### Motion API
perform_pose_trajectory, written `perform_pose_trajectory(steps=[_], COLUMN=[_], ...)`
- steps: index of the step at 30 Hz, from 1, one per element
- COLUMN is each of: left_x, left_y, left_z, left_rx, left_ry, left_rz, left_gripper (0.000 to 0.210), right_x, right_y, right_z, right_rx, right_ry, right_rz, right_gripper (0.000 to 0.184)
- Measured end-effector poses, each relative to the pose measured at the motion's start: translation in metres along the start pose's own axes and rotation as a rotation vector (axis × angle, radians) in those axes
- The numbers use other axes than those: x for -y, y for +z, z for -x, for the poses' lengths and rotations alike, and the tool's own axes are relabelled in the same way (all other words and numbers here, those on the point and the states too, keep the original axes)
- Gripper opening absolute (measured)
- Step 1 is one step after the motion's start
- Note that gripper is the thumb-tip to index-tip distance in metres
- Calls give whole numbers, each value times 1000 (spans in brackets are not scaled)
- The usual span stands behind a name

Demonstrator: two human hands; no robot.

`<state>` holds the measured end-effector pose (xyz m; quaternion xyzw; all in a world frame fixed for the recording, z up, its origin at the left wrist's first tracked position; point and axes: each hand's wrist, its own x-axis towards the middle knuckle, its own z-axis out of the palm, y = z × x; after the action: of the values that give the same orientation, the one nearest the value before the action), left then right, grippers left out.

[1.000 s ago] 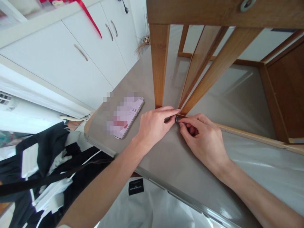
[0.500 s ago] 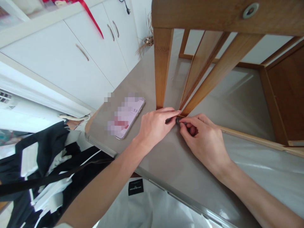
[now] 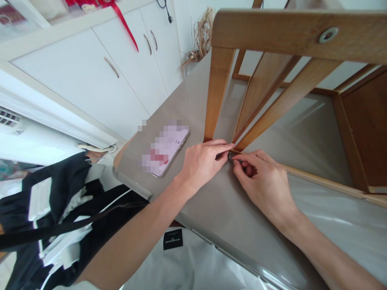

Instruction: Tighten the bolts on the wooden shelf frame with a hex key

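Black and white clothes [image 3: 51, 217]: they lie in a heap low on the left, beside the table.
Small black label [image 3: 173, 238]: it sits on white cloth under the table edge; the white words on it are too small to read.
Flat grey table [image 3: 217, 209]: everything stands on it.
White phone [image 3: 167, 149]: it lies flat near the left corner, well apart from the hands; most of the screen is blurred, and only "54" can be read.
Left hand [image 3: 201, 163]: the fingers are pinched on a thin dark tool [image 3: 220, 155], right at the foot of the wooden frame.
Small dark metal bit [image 3: 230, 155]: it sits between the two hands, touching the low wooden rail; I cannot tell if it is a screw.
Right hand [image 3: 263, 181]: the fingertips are curled tight and pinch the dark bit.
Brown wooden frame with slanted bars [image 3: 272, 96]: it stands on the table above the hands; a round silver ring [image 3: 328, 35] sits in its top bar.
Step, as I judge it: fixing the little part into the rail.
Next move, I think: small, careful turns with the frame kept steady.
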<state>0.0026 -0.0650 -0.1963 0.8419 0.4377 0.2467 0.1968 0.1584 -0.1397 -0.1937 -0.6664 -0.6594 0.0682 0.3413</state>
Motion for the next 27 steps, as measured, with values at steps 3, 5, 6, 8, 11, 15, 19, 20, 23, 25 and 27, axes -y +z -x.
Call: perform_pose_trajectory(steps=[3,5,6,8,11,15,19,20,23,25,27], left_x=[0,0,0,1,1,2,2,2,2,2,2], left_y=[0,0,0,0,0,1,2,2,1,1,0], left_z=[0,0,0,0,0,0,0,0,1,1,1], left_rx=[3,-1,-4,-5,-3,-9,-17,-17,-21,-22,-22], left_ry=[-3,-1,1,4,5,14,20,20,16,18,25], left_rz=[4,3,3,4,2,-5,-9,-9,-5,1,4], left_gripper=[28,28,28,28,29,29,29,29,29,29,29], right_x=[1,2,2,4,6,8,9,10,12,13,15], right_y=[0,-1,-1,-1,-2,-3,-4,-4,-4,-4,-5], right_z=[-1,-2,-2,-3,-4,-5,-9,-9,-12,-13,-13], right_rx=[3,4,4,0,3,14,36,39,39,39,54], right_ry=[8,14,16,16,17,13,-2,-4,-2,-2,-17], right_rz=[5,9,11,18,36,68,111,119,134,143,172], right_gripper=[13,13,13,13,13,15,17,17,16,15,14])
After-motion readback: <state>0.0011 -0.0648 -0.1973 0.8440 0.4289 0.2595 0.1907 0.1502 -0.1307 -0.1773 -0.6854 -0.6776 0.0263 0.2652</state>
